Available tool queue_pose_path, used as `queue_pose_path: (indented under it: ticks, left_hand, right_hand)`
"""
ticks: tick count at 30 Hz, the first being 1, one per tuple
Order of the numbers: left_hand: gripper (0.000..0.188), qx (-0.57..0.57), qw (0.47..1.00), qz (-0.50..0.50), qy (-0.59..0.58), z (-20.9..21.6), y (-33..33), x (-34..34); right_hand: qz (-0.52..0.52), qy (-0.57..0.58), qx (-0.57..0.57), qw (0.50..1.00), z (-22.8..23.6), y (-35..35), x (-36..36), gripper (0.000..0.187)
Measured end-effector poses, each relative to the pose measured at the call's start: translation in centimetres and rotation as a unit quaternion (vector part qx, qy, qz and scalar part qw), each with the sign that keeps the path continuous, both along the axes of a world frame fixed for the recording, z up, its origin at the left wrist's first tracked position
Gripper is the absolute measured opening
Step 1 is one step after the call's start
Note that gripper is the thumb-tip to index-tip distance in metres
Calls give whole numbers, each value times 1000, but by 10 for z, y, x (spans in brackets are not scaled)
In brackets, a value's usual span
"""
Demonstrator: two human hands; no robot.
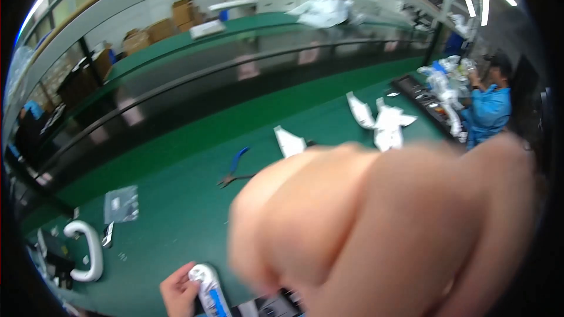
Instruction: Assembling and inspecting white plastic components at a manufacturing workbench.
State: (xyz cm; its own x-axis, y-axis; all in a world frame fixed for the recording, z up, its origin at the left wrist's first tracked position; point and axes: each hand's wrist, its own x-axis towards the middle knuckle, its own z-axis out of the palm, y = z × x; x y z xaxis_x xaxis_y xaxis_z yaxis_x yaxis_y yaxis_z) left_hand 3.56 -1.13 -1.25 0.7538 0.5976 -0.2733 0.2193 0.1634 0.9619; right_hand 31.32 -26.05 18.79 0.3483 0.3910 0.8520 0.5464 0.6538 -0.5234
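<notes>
Close to the camera, my right hand [376,217] fills much of the lower right, blurred, with its fingers curled in. Whatever it may hold is hidden. At the lower edge my left hand [178,290] grips a long white plastic part [202,274] with a rounded end and a blue strip, its thumb and fingers at the rounded end. Beside that part, a dark object [273,306] shows partly from behind my right hand. Farther back, pliers [236,164] with a blue handle lie on the green table [182,217], partly covered by my right hand.
On the left lie a clear plastic bag [121,205] and a white curved handle-shaped part [96,252]. White torn-looking sheets [389,124] are spread beyond my right hand. A dark conveyor [176,91] runs behind. At right, a person in blue [490,108] works by a black tray [418,95].
</notes>
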Motion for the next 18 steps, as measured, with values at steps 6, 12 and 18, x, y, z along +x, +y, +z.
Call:
queue_pose_path:
  ticks: [6, 12, 18]
  left_hand:
    - [43, -20, 998, -53, -20, 12, -17, 39]
    - [42, -97, 991, -35, -91, 17, -9, 25]
    - [43, -109, 987, -50, -105, 12, -8, 30]
  right_hand:
    - [48, -53, 0, 997, 11, 83, -5, 31]
    - [35, -7, 101, 994, 0, 108, -9, 36]
    - [-289, -286, 40, 913, -6, 104, -27, 25]
